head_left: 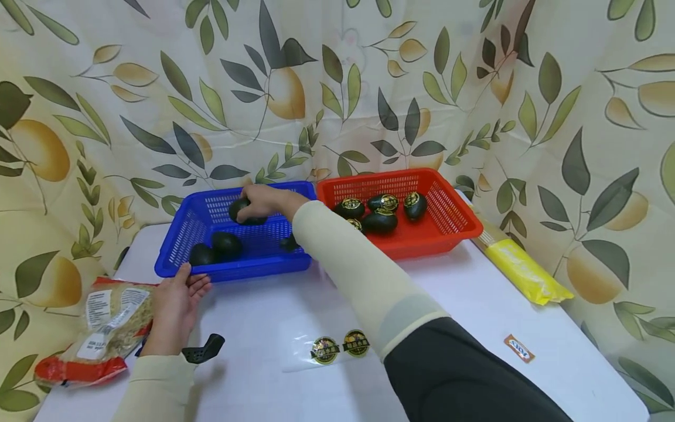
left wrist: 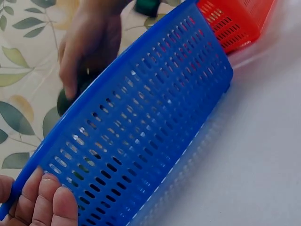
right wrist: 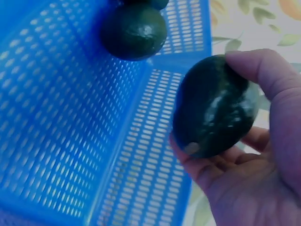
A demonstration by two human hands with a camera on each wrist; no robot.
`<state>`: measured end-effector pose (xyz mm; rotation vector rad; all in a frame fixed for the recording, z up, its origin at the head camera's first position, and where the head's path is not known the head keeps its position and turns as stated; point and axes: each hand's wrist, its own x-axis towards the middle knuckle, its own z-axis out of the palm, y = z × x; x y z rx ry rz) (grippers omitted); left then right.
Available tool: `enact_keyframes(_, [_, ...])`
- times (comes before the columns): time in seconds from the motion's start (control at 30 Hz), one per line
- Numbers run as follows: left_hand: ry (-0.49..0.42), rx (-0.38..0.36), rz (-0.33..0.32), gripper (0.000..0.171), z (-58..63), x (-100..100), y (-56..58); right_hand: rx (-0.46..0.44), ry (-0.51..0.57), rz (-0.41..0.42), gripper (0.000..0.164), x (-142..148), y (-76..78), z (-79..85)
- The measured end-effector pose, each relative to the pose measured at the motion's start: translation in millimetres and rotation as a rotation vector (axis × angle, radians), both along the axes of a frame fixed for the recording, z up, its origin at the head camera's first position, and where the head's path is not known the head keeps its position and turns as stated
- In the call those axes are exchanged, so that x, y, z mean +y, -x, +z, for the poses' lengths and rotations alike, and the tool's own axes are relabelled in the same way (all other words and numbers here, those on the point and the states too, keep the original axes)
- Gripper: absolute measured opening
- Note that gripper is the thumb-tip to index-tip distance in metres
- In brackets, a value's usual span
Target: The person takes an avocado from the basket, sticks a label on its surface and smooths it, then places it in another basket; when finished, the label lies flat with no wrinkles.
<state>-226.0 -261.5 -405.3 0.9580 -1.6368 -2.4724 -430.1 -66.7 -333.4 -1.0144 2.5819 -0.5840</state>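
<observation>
Status: looks part-way. Five avocados with black-and-gold stickers (head_left: 379, 223) show in the red basket (head_left: 422, 249), one partly cut off by the sleeve; that lot reads as done. Left: bare avocados (head_left: 227, 246) in the blue basket (head_left: 253, 269), two at the front left and another dark one half behind the arm, plus the held avocado (right wrist: 211, 113), no sticker on the sides that show. Sticker sheet (head_left: 340, 351) on the worktop (head_left: 248, 375) has two stickers visible; can't tell if the arm hides more. Held avocado is at the rear of the blue basket; contact with the basket unclear. Right hand (head_left: 263, 201) pinches it, thumb on one side, fingers round the other. Left hand (head_left: 179, 299) has the basket's front-left rim between thumb and fingers. Orientation: in the right wrist view the held avocado's long axis seems to run diagonally, upper right to lower left, pale scar end at lower left. Rounded shape, so low confidence; from the head view the hand covers too much to confirm.
</observation>
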Motion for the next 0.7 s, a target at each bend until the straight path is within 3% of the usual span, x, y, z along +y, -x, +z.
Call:
enact_keyframes(0.1, [-0.018,0.002,0.01,0.036,1.0,0.3,-0.4,0.013,0.058,0.01,0.065,23.3,-14.3,7.5])
enact_keyframes(0.27, [-0.034,0.005,0.005,0.035,3.7,1.1,-0.6,-0.021,0.163,0.006,0.062,66.5,-44.7,13.9])
enact_keyframes(0.5, [-0.062,0.004,-0.01,0.031,6.5,1.1,-1.1,-0.083,0.295,-0.035,0.062,124.4,-105.9,11.9])
enact_keyframes(0.7, [-0.086,0.031,-0.01,0.029,5.2,0.7,-2.7,-0.073,0.326,-0.04,0.062,158.9,-159.1,-5.2])
